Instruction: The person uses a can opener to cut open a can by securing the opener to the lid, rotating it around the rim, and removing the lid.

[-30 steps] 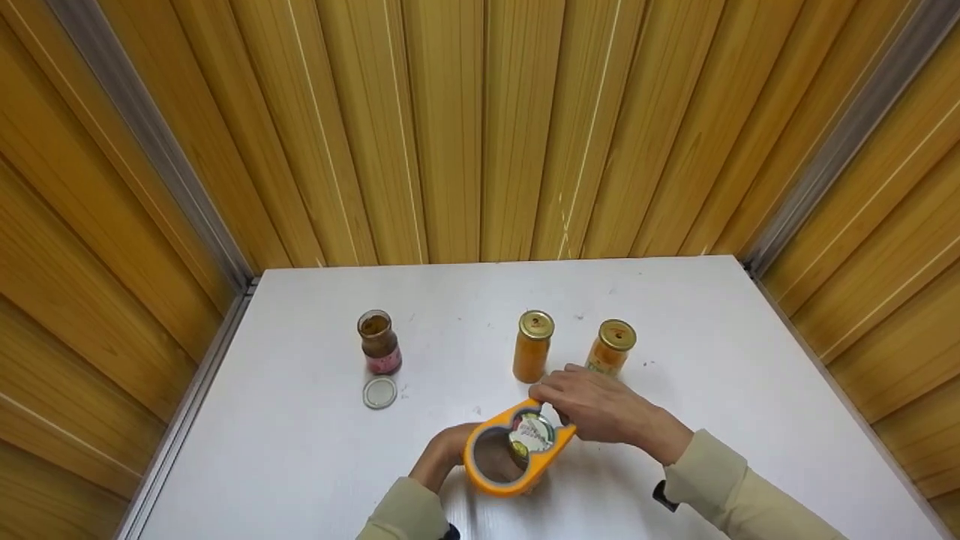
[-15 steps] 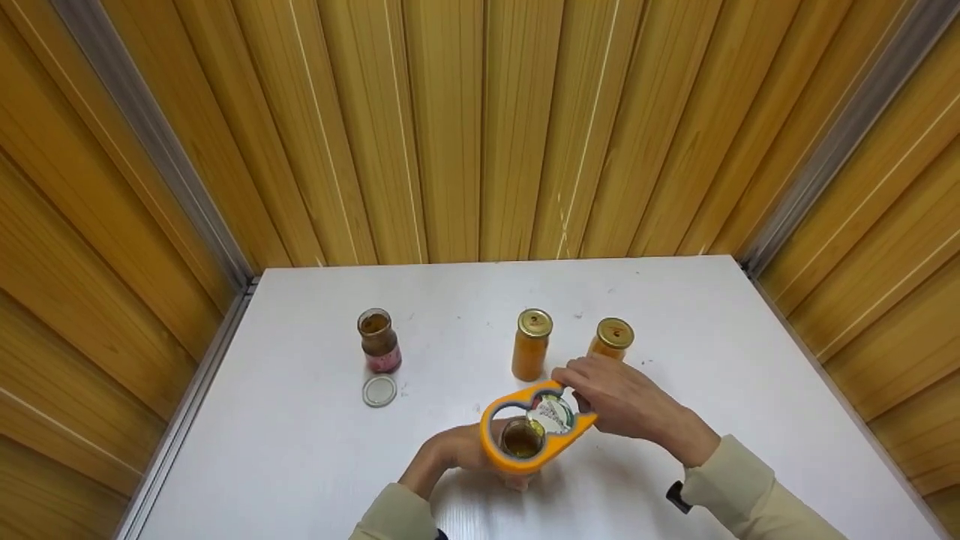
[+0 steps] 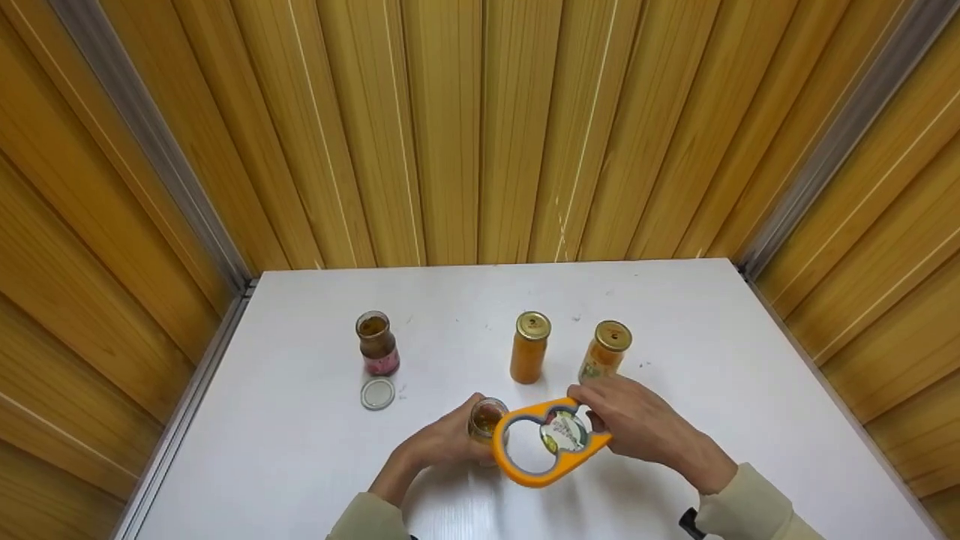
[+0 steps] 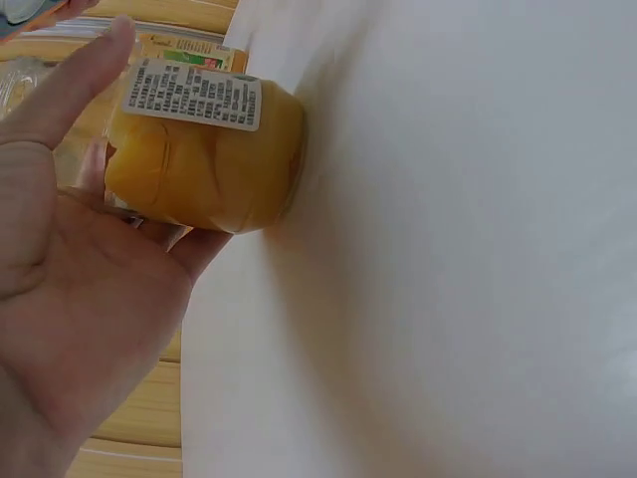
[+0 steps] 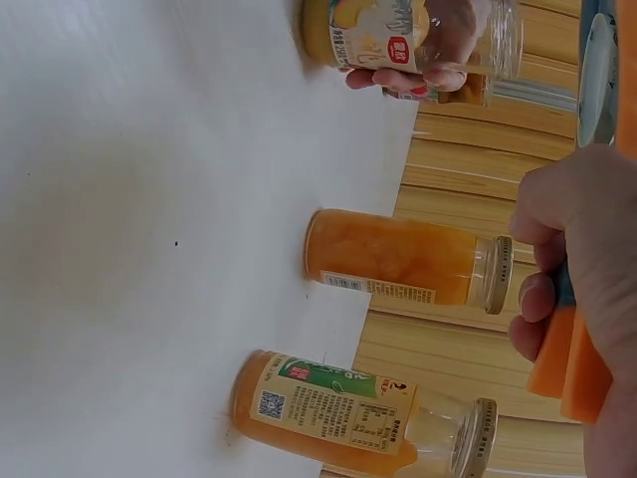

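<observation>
My left hand (image 3: 450,439) grips a lidless glass jar (image 3: 487,417) of yellow fruit. The right wrist view shows its fingers wrapped round the jar's labelled side (image 5: 373,32); the left wrist view shows the thumb along the jar (image 4: 204,174). My right hand (image 3: 645,421) grips the handles of an orange jar opener (image 3: 585,453) with grey inner edging, just right of the open jar. A white patterned lid (image 3: 564,433) sits in the opener's smaller opening; table shows through the larger one. The opener's handle ends (image 5: 587,373) stick out below the right hand.
Two lidded jars of orange fruit, one plain-sided (image 3: 529,356) and one with a green label (image 5: 333,398), stand behind my hands. At the left are an open jar with a pink label (image 3: 382,363) and a loose lid (image 3: 377,394). Wood-patterned walls (image 3: 442,135) enclose the white table (image 3: 285,420).
The glass jar has come out from beneath the opener, moving left with my left hand. My right hand has carried the opener and lid rightward, apart from the jar's mouth.
</observation>
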`<move>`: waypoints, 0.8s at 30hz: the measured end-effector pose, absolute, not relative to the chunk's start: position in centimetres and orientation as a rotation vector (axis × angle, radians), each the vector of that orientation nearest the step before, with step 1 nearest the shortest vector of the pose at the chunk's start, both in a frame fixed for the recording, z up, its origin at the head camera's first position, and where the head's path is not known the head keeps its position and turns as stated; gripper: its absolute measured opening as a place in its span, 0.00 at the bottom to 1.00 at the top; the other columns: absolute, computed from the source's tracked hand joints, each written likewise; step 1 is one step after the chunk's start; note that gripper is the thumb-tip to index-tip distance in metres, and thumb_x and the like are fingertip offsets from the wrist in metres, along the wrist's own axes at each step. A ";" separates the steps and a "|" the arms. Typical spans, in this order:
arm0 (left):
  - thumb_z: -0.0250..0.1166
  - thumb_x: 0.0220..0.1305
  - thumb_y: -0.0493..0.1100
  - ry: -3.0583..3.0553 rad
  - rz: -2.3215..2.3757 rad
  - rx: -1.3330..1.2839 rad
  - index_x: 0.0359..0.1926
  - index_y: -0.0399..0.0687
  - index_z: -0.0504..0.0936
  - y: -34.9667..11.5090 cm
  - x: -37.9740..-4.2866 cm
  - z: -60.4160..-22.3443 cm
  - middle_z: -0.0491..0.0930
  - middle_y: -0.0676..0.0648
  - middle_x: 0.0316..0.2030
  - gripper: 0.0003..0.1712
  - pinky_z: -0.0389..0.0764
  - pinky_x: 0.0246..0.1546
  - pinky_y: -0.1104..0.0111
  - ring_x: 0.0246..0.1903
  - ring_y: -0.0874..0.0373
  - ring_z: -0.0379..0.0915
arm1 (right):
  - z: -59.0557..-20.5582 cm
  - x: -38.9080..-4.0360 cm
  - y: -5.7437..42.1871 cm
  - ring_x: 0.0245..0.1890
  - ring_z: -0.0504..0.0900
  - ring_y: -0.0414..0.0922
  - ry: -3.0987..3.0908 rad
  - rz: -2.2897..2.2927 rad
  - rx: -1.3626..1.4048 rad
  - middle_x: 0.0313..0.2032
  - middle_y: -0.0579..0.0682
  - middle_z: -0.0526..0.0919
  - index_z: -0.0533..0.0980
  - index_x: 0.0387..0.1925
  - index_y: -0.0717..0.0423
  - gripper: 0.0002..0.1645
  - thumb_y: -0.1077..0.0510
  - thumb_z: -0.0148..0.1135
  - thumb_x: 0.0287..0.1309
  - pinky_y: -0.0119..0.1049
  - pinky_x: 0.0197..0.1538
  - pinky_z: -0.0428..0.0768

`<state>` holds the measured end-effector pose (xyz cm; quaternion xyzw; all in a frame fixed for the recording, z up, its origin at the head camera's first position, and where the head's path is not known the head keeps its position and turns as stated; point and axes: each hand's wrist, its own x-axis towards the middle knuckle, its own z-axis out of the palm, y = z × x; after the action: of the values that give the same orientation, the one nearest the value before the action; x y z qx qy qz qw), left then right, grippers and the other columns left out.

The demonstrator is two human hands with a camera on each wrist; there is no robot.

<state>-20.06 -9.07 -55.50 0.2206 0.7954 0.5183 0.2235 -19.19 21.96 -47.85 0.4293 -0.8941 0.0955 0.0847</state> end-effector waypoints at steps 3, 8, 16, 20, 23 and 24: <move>0.76 0.41 0.51 2.240 1.473 0.533 0.53 0.59 0.65 -10.0 -20.4 -55.4 0.72 0.56 0.47 0.38 0.63 0.57 0.54 0.51 0.57 0.66 | -48.1 -18.7 22.1 0.34 0.69 0.38 -2.701 0.282 1.256 0.37 0.38 0.75 0.68 0.49 0.41 0.33 0.64 0.72 0.41 0.37 0.43 0.76; 0.75 0.44 0.52 2.311 1.548 0.387 0.56 0.58 0.64 -11.3 -21.6 -55.3 0.72 0.52 0.50 0.39 0.62 0.58 0.50 0.53 0.53 0.65 | -48.2 -18.0 22.0 0.34 0.68 0.37 -2.729 0.269 1.239 0.35 0.37 0.74 0.68 0.48 0.40 0.33 0.63 0.72 0.41 0.35 0.43 0.76; 0.72 0.50 0.46 2.385 1.777 0.168 0.63 0.50 0.63 -11.8 -23.7 -55.2 0.69 0.44 0.57 0.40 0.58 0.61 0.50 0.59 0.47 0.61 | -48.1 -17.4 22.0 0.31 0.66 0.36 -2.713 0.302 1.248 0.30 0.36 0.69 0.67 0.46 0.40 0.37 0.68 0.72 0.34 0.33 0.37 0.71; 0.72 0.50 0.45 2.441 1.821 0.049 0.61 0.51 0.65 -11.5 -24.8 -55.3 0.69 0.43 0.57 0.37 0.64 0.58 0.53 0.58 0.47 0.63 | -48.2 -17.3 21.9 0.31 0.66 0.37 -2.701 0.303 1.261 0.30 0.37 0.70 0.67 0.45 0.41 0.34 0.68 0.70 0.36 0.33 0.37 0.72; 0.72 0.50 0.45 2.500 1.829 -0.033 0.60 0.50 0.65 -11.1 -25.6 -55.4 0.70 0.42 0.56 0.37 0.67 0.56 0.54 0.56 0.47 0.65 | -48.3 -17.3 22.0 0.31 0.66 0.37 -2.698 0.301 1.259 0.30 0.37 0.69 0.67 0.45 0.41 0.34 0.69 0.69 0.36 0.33 0.37 0.71; 0.72 0.50 0.45 2.520 1.834 -0.060 0.60 0.49 0.65 -10.9 -25.9 -55.4 0.70 0.42 0.56 0.37 0.68 0.55 0.55 0.56 0.47 0.65 | -48.3 -17.3 22.0 0.31 0.66 0.38 -2.699 0.305 1.257 0.30 0.37 0.69 0.67 0.45 0.41 0.34 0.69 0.69 0.36 0.34 0.37 0.71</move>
<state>-25.88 -10.89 -55.43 -0.0193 0.8083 0.5884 0.0122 -17.27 22.03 -48.30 0.4190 -0.8993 0.1015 0.0742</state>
